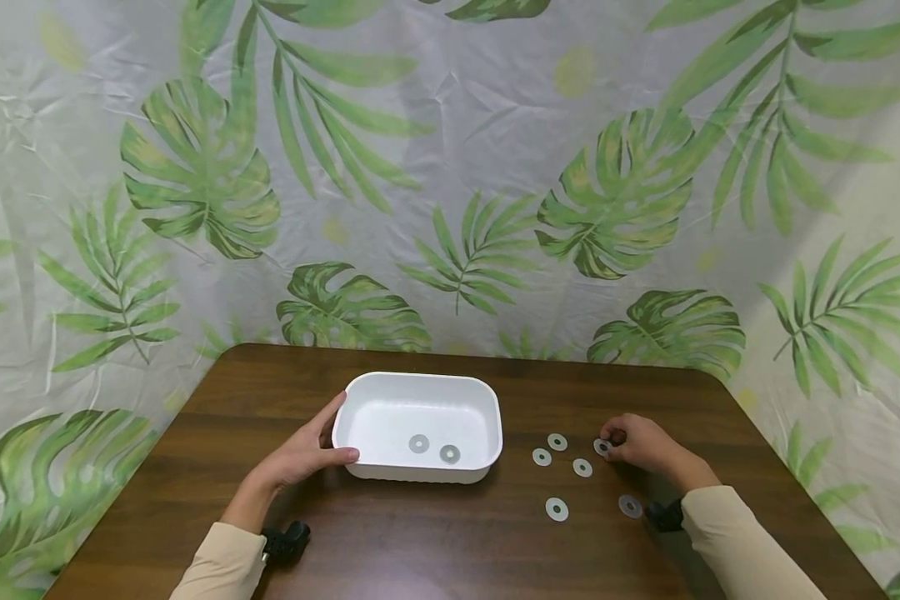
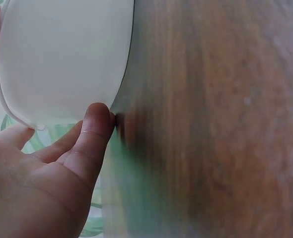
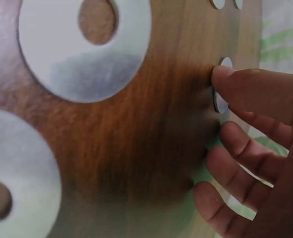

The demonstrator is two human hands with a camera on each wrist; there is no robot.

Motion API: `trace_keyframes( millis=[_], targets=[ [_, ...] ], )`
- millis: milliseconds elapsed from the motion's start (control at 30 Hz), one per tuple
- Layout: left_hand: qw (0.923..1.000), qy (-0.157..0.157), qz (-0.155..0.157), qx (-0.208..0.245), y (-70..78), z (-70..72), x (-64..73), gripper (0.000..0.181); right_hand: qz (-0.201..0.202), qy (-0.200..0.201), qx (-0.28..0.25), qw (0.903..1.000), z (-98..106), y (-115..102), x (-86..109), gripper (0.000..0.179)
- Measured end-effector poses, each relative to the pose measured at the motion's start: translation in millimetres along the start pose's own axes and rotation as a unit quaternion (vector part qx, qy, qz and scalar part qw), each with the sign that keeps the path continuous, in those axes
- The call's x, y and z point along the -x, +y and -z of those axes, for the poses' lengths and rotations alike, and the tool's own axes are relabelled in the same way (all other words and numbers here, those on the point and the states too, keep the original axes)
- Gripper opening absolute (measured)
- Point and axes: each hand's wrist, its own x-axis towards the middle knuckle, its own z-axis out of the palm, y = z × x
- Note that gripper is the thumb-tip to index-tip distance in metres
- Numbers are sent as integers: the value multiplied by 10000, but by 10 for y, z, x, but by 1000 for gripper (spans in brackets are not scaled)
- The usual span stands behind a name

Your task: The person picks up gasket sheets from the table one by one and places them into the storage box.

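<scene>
A white plastic tub (image 1: 423,473) with rounded corners stands on the table, left of centre. At its left end my left hand (image 1: 297,455) grips it, thumb at the near rim and fingers round the far corner. Inside the tub lie two flat metal washers, one grey washer (image 1: 418,443) beside a darker washer (image 1: 450,453). Off to the right, my right hand (image 1: 648,450) pinches a washer (image 3: 221,105) at the tabletop, thumb over its face, the other fingers curled near the wood. The index fingertip is partly hidden behind the thumb.
Several loose washers lie between the tub and my right hand, among them an upper washer (image 1: 557,442) and a nearer washer (image 1: 557,509). Another washer (image 1: 630,506) sits close by my right wrist. Behind the brown wooden table (image 1: 420,542) hangs a leaf-patterned curtain (image 1: 487,167).
</scene>
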Motion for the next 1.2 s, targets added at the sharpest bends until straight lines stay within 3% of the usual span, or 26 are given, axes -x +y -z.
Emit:
trace_keyframes(
  millis=[200,500,867,1200],
  targets=[
    [10000,-16,-1,-31,9,2,-7,108,-30,-28,34,10000,4,-24,-17,21],
    [9999,-2,10,104,-2,0,-10,107,-94,312,12,9995,-55,-75,16,27],
    [9999,42,101,70,6,-5,0,108,63,-74,-279,9996,-12,-105,18,39],
    [9999,-10,62,136,-5,-1,-4,109,226,21,-58,9997,-47,-78,26,33]
  ],
)
